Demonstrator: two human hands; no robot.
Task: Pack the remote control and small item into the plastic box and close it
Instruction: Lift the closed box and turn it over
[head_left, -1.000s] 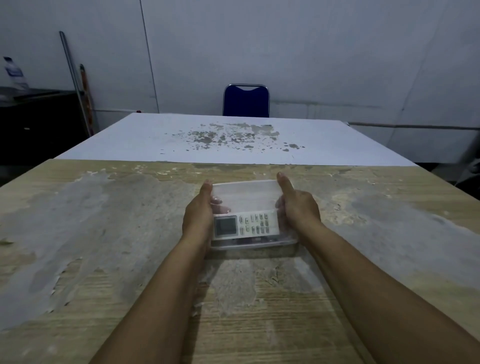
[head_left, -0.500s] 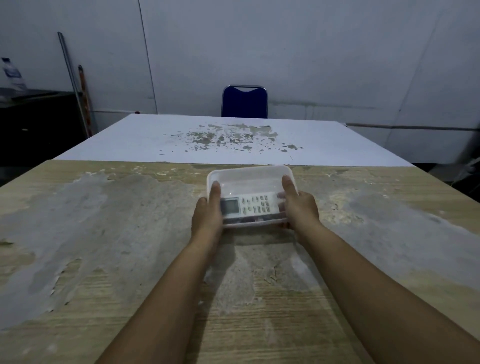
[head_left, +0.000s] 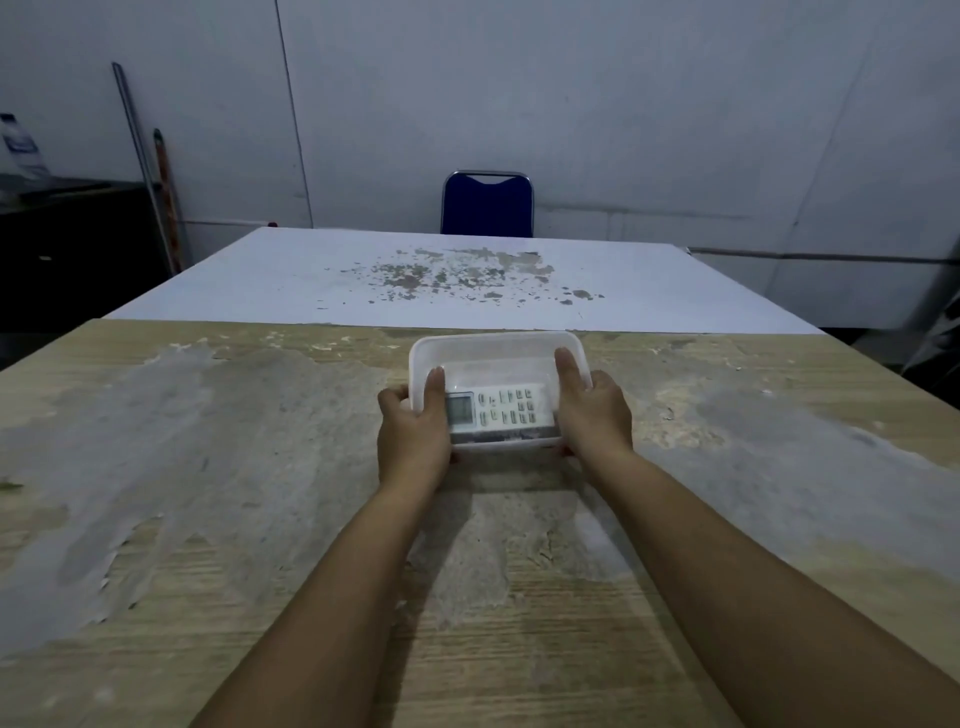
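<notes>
A clear plastic box (head_left: 496, 349) with its lid on is held just above the wooden table, tilted a little toward me. Inside it, near the front wall, lies a white remote control (head_left: 498, 409) with a small screen at its left end and grey buttons. My left hand (head_left: 413, 428) grips the box's left end, thumb on the lid. My right hand (head_left: 592, 410) grips the right end the same way. The small item is not visible.
The worn wooden table (head_left: 208, 493) joins a white table (head_left: 467, 280) beyond it. A blue chair (head_left: 487, 204) stands at the far side. A dark cabinet (head_left: 67, 244) and leaning poles (head_left: 143, 166) are at the left wall.
Both hands have carried the closed box away from me, toward the far edge of the wooden table, and lifted it slightly. The grip is unchanged.
</notes>
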